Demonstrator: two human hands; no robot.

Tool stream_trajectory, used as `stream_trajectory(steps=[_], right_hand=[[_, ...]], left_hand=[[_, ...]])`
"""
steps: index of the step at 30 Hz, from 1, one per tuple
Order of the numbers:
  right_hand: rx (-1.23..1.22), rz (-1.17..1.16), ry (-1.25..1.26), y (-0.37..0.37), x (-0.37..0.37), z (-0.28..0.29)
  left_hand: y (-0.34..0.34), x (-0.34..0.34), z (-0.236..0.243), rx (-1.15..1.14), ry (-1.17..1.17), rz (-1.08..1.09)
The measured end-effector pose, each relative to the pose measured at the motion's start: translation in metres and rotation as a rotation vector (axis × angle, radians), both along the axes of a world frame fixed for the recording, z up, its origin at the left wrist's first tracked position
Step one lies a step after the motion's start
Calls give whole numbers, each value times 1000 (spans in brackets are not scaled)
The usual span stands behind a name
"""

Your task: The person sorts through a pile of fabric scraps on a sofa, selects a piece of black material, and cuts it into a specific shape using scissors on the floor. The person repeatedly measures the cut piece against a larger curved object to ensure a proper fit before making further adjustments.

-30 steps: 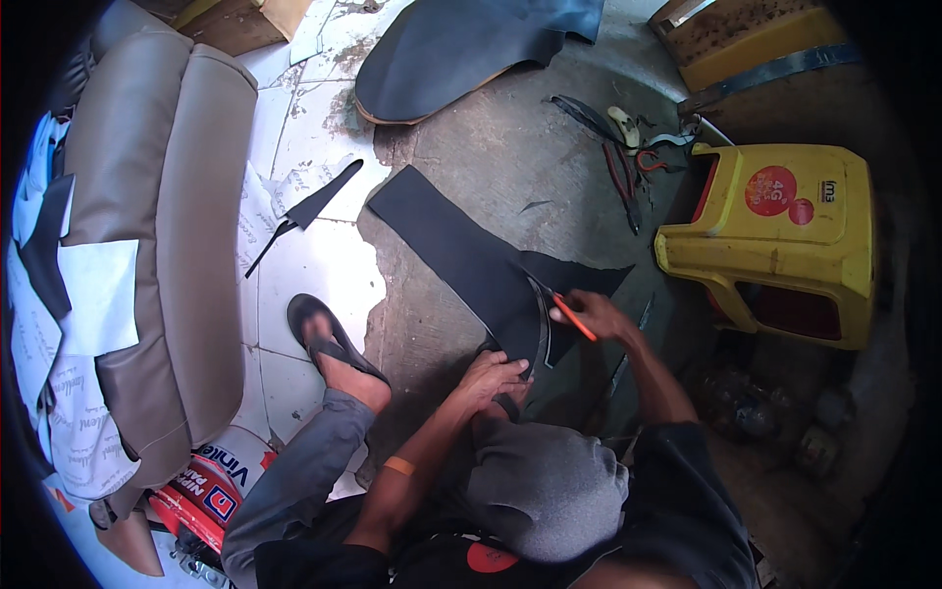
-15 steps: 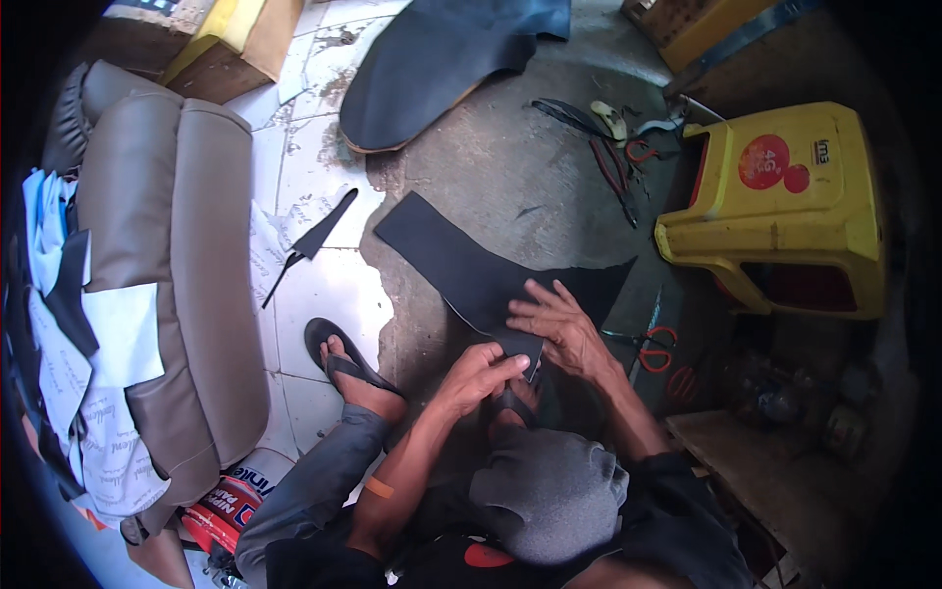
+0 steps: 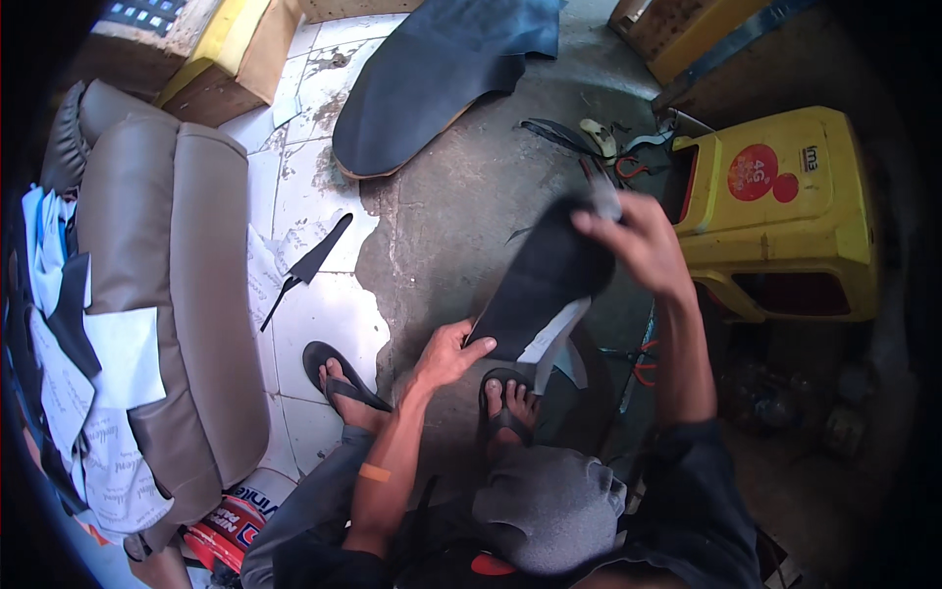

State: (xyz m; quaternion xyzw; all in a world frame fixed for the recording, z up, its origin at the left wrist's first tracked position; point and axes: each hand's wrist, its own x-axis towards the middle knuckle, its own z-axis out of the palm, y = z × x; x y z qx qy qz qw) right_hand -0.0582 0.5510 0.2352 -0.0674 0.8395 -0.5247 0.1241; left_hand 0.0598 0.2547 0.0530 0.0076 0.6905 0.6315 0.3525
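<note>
The step in hand seems to be turning and handling a black sheet (image 3: pixel 540 275) between two hands, with no cutting going on. The sheet is slanting above the floor near the person's right foot (image 3: pixel 510 402), its pale underside showing along the lower right edge. The left hand (image 3: pixel 453 355) is pinching the lower left corner, thumb on top. The right hand (image 3: pixel 643 240) is reaching over the upper end, thumb lying against it and partly spread from the fingers — blur is hiding the fingertips, so how firmly it is closing I cannot tell. The next move probably calls for a steady left pinch and a clean right-hand hold on the edge.

Orange-handled scissors (image 3: pixel 644 368) are lying apart on the floor, to the right.

Worn concrete (image 3: pixel 417 231) is meeting broken white tiles (image 3: pixel 324 319) on the left. A larger dark panel (image 3: pixel 422 93) is lying beyond, a yellow stool (image 3: pixel 785 221) is standing at the right — and a brown padded cushion (image 3: pixel 211 294) is filling the left side, white sheets (image 3: pixel 123 358) draping over it.
</note>
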Motion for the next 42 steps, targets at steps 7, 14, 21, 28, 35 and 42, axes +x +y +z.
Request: stream_trajectory(steps=[7, 14, 21, 28, 35, 42], right_hand=[[256, 50, -172, -60, -137, -138], [328, -139, 27, -61, -70, -202], [693, -373, -164, -31, 109, -198], [634, -413, -224, 46, 60, -210], [762, -551, -170, 111, 163, -182], [866, -527, -192, 121, 295, -201]], left_hand=[[11, -1, -25, 167, -212, 448], [-12, -10, -61, -116, -288, 389], [-5, 2, -87, -259, -223, 429], [61, -15, -76, -49, -388, 592], [85, 35, -53, 2, -510, 545], [77, 41, -53, 115, -719, 571]])
